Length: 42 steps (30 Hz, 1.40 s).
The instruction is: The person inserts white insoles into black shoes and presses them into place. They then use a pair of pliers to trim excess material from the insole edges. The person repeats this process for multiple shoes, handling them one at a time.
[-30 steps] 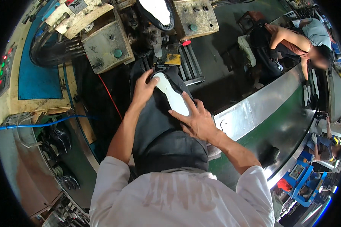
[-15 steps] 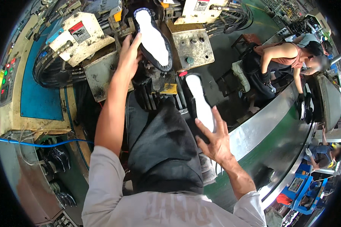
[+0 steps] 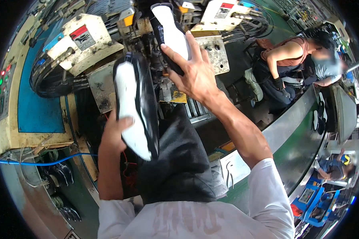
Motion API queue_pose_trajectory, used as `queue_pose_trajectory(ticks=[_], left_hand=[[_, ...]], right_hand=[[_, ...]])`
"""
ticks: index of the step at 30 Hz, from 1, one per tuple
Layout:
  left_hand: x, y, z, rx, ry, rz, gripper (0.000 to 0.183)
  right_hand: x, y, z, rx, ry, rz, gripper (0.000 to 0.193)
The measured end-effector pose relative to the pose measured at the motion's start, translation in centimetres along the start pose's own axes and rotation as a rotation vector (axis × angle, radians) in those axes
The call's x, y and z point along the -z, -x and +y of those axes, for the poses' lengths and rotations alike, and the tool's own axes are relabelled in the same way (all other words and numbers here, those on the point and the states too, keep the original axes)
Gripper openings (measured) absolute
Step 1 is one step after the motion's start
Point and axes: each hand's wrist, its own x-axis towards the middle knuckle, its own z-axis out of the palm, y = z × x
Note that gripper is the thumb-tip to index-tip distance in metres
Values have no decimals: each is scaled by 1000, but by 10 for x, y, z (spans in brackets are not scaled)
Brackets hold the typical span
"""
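My left hand (image 3: 115, 133), somewhat blurred, grips the near end of a black shoe upper (image 3: 128, 97) with a white underside turned up. That upper is held over the left side of my lap, in front of the machine. Farther off, my right hand (image 3: 197, 75) has its thumb and fingers around the near end of a second shoe upper (image 3: 169, 30), also black with a white underside. It lies at the middle of the machine, between the two pale side housings. The machine parts beneath it are mostly hidden.
Pale machine housings (image 3: 81, 42) with hoses flank the work spot. A control panel (image 3: 3, 89) with lit buttons stands at far left. To the right runs a green conveyor (image 3: 267, 165) with a metal edge. Co-workers (image 3: 287, 59) sit beyond it, near more shoe parts (image 3: 320, 113).
My left hand has drawn the shoe upper off the machine, back toward my lap. My right hand has carried the other upper from the right side up to the machine's middle.
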Motion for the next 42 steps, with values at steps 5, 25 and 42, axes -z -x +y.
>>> queue_pose_trajectory(ticks=[5, 25, 42], left_hand=[[9, 76, -48, 5, 511, -48, 82], [20, 90, -128, 305, -36, 371, 68], [1, 102, -132, 403, 491, 154, 67]], right_hand=[[-50, -4, -3, -15, -14, 16, 73], [-191, 65, 26, -609, -866, -173, 46], [-72, -22, -7, 214, 241, 153, 60]])
